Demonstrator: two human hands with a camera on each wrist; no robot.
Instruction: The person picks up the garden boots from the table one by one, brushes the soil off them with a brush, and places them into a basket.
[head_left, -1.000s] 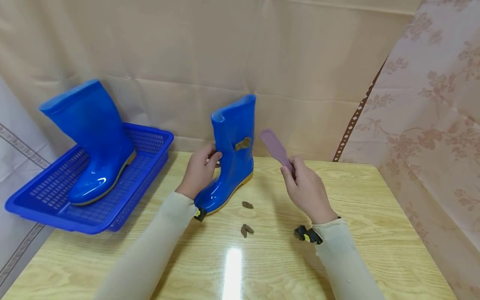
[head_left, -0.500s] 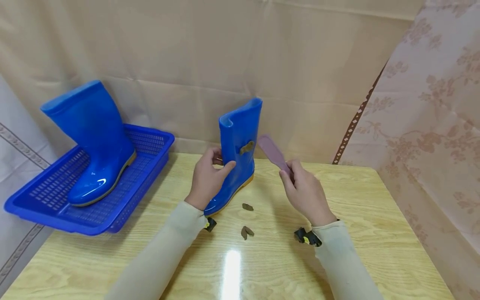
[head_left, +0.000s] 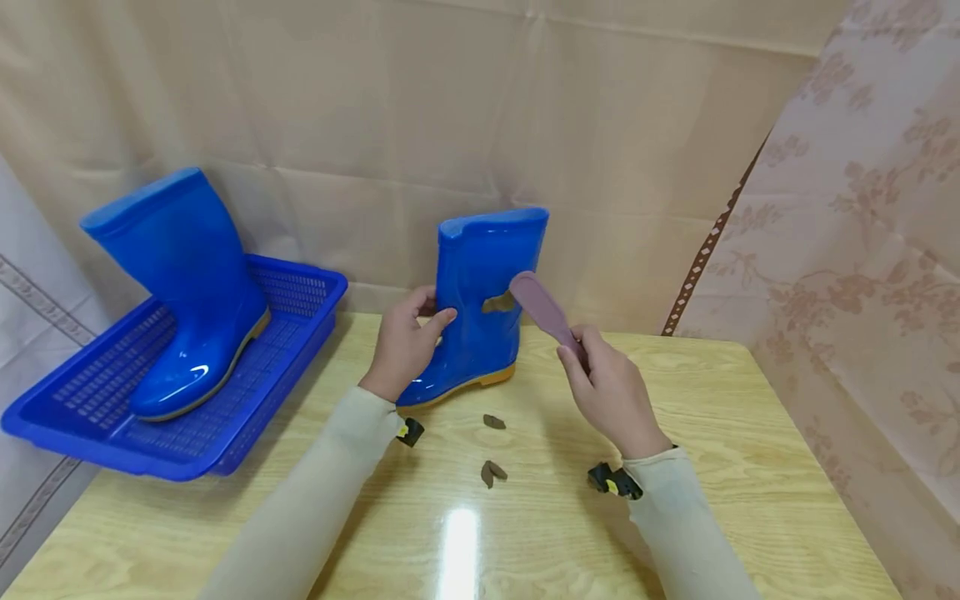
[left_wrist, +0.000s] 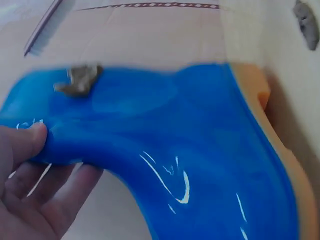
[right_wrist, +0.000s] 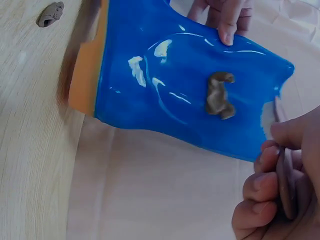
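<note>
A blue rain boot with a yellow sole stands on the table, its toe to the left. My left hand grips the front of its shaft, thumb on the near side and fingers around the far side. A brown, mud-like lump clings to the shaft's side. My right hand holds a purple brush by the handle. Its pale bristles face the boot near the shaft's upper part. In the left wrist view the brush appears apart from the boot.
At the left, a blue perforated basket holds a second blue boot. Small brown pieces lie on the wooden table before the held boot. A beige curtain hangs close behind the table.
My left hand has turned the boot so its side faces me more squarely, and the shaft's top has shifted right. The right hand with the brush has barely moved.
</note>
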